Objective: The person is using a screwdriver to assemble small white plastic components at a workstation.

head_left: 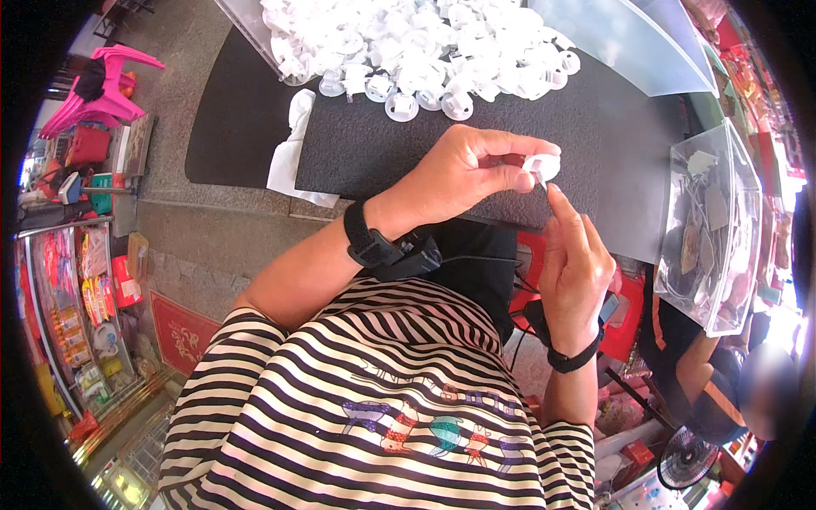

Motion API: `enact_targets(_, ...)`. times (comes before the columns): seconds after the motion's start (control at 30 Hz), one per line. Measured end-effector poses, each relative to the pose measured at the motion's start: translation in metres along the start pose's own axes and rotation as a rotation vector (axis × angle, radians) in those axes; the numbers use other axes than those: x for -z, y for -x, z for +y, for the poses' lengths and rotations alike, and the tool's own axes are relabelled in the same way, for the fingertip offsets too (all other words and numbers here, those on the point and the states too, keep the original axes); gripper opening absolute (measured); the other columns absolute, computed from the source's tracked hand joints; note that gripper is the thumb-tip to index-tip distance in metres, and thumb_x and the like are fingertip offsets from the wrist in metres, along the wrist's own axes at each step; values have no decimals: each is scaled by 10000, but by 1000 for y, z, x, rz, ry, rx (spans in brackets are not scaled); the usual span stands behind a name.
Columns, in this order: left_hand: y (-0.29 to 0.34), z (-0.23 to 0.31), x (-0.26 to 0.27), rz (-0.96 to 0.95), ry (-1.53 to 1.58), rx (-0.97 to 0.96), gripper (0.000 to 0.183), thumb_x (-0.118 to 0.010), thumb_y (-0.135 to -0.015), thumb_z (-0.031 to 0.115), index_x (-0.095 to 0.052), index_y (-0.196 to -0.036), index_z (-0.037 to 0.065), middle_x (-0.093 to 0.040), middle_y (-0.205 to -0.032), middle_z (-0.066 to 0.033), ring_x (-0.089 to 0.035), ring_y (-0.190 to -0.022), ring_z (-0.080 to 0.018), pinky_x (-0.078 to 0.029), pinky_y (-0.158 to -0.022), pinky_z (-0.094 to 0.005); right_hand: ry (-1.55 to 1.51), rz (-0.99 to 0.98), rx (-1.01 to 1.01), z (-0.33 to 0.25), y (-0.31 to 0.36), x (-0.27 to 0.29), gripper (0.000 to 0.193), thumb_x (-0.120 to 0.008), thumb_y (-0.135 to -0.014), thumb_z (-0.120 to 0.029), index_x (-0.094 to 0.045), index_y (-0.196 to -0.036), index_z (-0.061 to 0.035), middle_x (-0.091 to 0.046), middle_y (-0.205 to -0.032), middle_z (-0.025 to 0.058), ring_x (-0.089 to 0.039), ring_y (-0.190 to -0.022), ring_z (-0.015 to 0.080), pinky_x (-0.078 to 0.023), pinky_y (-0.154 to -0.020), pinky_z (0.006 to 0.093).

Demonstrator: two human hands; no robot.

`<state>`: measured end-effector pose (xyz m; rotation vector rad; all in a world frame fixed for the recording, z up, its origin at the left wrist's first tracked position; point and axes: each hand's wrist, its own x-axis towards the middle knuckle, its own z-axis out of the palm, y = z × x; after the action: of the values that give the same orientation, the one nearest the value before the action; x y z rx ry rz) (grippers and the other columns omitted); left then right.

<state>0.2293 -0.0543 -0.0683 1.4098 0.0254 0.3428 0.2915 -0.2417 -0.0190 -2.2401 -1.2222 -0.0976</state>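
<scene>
My left hand (463,174) pinches a small white round plastic part (544,165) between thumb and fingertips, above the front of the dark table. Just below the part, my right hand (575,251) has its fingers bent together, the index fingertip close to the part's underside. A thin sliver shows at that fingertip, too small to name. Beyond both hands, a large heap of similar white plastic parts (425,47) spreads over the table's far side, several lying loose along its near edge.
The table has a dark textured top (365,140) with white paper (293,153) at its left. A clear plastic box (714,229) holding flat pieces stands at the right edge; a translucent bin (625,42) is behind. Pink chairs (106,89), a fan (687,457) and another person (714,382) are around.
</scene>
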Motion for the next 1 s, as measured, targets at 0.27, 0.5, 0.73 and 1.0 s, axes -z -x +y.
enact_targets(0.27,0,1,1,-11,63,24,365,-671,-908,19,-639,-1272,20,-703,-1165,-93,-658,-1035,-122,-536,-927,-265,30,23,72,6,0,-2,438,-630,-846,46,-659,-1257,-100,-605,-771,102,-609,-612,262,-497,-575,365)
enact_targets(0.5,-1,-2,-2,-10,64,52,335,-665,-905,-4,-657,-1240,14,-700,-1168,-97,-664,-1023,-128,-543,-915,-265,119,23,59,-2,-3,0,442,-633,-837,52,-663,-1251,-103,-582,-741,96,-597,-593,265,-490,-560,376)
enact_targets(0.73,2,2,-4,88,-16,-13,343,-686,-879,-33,-665,-1219,4,-706,-1140,-89,-667,-1016,-131,-544,-917,-270,-6,-57,15,-7,-21,21,396,-624,-873,22,-657,-1250,-95,-535,-732,107,-563,-585,262,-476,-573,371)
enact_targets(1.0,3,1,-3,101,43,-24,334,-690,-878,-27,-668,-1210,5,-701,-1155,-87,-658,-1036,-129,-535,-934,-274,-3,-44,-8,-9,-10,18,421,-624,-869,26,-651,-1268,-103,-535,-781,103,-557,-604,246,-476,-590,357)
